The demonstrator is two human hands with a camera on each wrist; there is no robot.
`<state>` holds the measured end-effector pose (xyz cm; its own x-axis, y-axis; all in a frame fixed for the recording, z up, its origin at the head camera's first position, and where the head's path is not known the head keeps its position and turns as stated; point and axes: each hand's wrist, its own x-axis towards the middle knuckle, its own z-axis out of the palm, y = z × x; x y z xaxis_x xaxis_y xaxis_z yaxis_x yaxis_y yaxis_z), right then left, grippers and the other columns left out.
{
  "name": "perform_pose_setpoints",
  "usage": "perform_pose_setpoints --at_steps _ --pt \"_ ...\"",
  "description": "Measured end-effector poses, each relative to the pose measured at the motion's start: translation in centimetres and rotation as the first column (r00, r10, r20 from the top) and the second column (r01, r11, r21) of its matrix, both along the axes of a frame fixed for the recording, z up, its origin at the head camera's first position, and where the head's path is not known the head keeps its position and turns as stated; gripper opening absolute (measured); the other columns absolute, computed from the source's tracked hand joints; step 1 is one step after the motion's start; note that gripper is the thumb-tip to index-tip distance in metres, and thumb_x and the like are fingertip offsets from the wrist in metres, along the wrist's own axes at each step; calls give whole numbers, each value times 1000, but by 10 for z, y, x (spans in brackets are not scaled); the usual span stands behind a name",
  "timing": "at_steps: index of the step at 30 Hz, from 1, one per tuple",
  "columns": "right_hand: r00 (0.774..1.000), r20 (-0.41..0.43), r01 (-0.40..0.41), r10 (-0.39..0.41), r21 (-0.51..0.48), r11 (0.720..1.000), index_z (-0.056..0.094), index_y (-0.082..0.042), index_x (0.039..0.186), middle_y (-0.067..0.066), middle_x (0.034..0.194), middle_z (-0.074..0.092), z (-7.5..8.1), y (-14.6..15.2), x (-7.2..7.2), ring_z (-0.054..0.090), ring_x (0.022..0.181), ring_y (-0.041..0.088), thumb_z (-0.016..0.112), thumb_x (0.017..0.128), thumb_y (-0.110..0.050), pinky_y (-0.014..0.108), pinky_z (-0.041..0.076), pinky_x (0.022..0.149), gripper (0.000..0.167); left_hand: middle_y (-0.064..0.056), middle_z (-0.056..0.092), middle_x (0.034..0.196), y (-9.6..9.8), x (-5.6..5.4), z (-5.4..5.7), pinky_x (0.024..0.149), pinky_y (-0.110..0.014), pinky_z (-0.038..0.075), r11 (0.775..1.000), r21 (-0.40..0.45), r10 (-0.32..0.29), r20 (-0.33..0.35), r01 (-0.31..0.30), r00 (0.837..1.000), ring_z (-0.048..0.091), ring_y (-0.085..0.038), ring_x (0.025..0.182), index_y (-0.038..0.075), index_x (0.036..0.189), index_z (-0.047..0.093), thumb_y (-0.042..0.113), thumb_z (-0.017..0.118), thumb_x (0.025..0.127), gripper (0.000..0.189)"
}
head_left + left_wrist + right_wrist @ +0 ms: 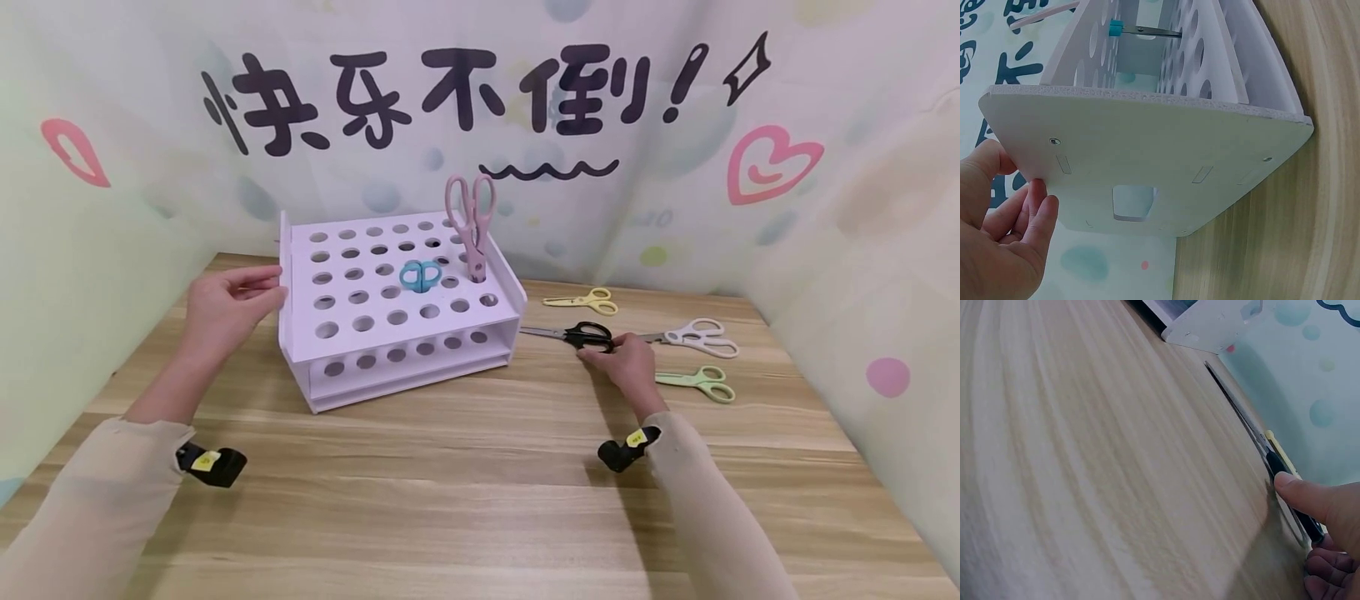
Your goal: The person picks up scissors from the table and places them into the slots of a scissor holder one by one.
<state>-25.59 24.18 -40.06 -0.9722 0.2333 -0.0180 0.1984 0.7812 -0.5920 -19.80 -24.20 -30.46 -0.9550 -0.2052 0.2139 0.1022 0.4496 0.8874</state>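
A white rack (386, 317) with rows of round holes stands on the table, left of centre. My left hand (232, 304) holds its left side panel (1166, 150) near the upper edge, with fingertips on the outer face. Over at the right, my right hand (626, 362) pinches the handle of black scissors (581, 335) between thumb and fingers. Their closed blades (1235, 397) point left, low over the table. Pink scissors (474, 225) stand upright in a hole of the rack, handles up. Blue-handled scissors (420, 275) sit in another hole, blades down inside (1154, 32).
Yellow scissors (585, 301) lie behind the black pair. White scissors (697, 336) and green scissors (701, 381) lie to the right, partly behind my right hand. The wooden table (420, 500) meets printed cloth walls (862, 292) at the back and sides.
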Motion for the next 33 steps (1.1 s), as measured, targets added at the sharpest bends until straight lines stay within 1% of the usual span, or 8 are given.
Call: perform_pose_setpoints --at_steps 7,10,16,23,26,28,31,33 --pt "1000 -30 -9 9 -14 1000 51 12 116 29 112 53 4 3 5 50 100 37 77 71 -41 45 42 84 74 27 54 75 -1 1 -2 57 -8 44 1000 -26 6 21 -5 1000 54 11 71 -7 119 56 19 64 83 46" --pt "999 -50 3 -4 -20 1000 50 12 116 29 110 54 6 4 7 51 96 36 77 71 -40 44 44 81 74 27 55 74 -1 0 -3 57 -8 44 1000 -21 4 18 -4 1000 55 11 71 -8 119 56 19 64 83 45" --pt "990 -136 37 -48 -81 996 49 8 116 23 100 57 10 2 7 54 89 31 78 73 -31 38 45 73 65 27 55 74 -1 -1 -2 57 -8 44 1000 -13 4 6 -4 1000 55 11 70 -9 119 56 17 64 83 45" --pt "964 -255 37 -71 -136 990 47 3 117 21 92 63 10 0 5 62 82 29 79 71 -18 30 45 68 59 28 55 74 -3 -1 -2 58 -8 44 1000 -13 7 24 -7 1000 55 12 71 -7 120 55 18 64 83 46" --pt "957 -277 38 -83 -166 985 46 1 119 20 90 64 10 -1 5 63 76 22 79 71 -15 22 44 63 60 29 55 74 -3 -2 -3 57 -8 44 1000 -13 5 27 -4 1000 55 12 71 -7 121 55 18 64 83 46" --pt "954 -286 29 -84 -192 981 46 1 120 20 89 63 12 -1 5 62 70 13 79 72 -13 17 44 59 60 28 55 74 -3 -2 -3 57 -8 44 1000 -8 3 29 -3 1000 55 12 71 -7 121 55 18 64 83 46" --pt "947 -314 -8 -69 -237 971 48 0 122 21 88 64 18 -1 5 57 61 -1 78 72 -9 12 44 56 58 28 55 74 -3 -2 -3 56 -9 44 1000 -3 1 24 -1 1000 55 12 71 -8 120 55 18 64 83 46" --pt "942 -331 -39 -57 -277 960 50 1 122 22 87 64 23 0 6 55 58 -6 77 73 -6 12 44 55 56 28 56 74 -2 -2 -3 56 -8 44 1000 1 2 15 -2 1000 55 12 70 -8 120 55 17 64 83 46"
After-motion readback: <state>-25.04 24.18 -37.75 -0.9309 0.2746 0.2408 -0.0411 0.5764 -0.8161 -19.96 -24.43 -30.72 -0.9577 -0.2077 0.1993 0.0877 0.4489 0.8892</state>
